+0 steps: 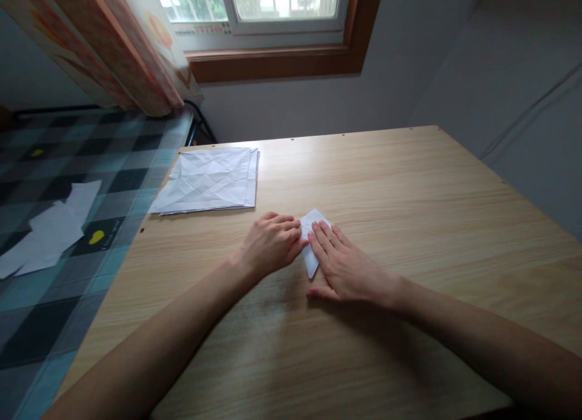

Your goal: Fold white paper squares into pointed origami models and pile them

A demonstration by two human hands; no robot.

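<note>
A small piece of folded white paper (pixel 310 263) lies on the wooden tabletop, kite-like in outline and pointed toward me. My right hand (pixel 348 265) rests flat over its right side, fingers extended and thumb spread away on the wood. At the paper's left edge, my left hand (pixel 275 241) has its fingers curled together, with thumb and fingertips gripping the edge. Both hands hide part of the paper, so its folds do not show fully.
Creased white sheets (pixel 213 179) are stacked at the table's far left corner. Left of the table (pixel 409 190), more white paper pieces (pixel 54 232) lie on a checked cloth (pixel 31 323). Behind stand a wall, a curtain (pixel 104 44) and a window (pixel 286 2).
</note>
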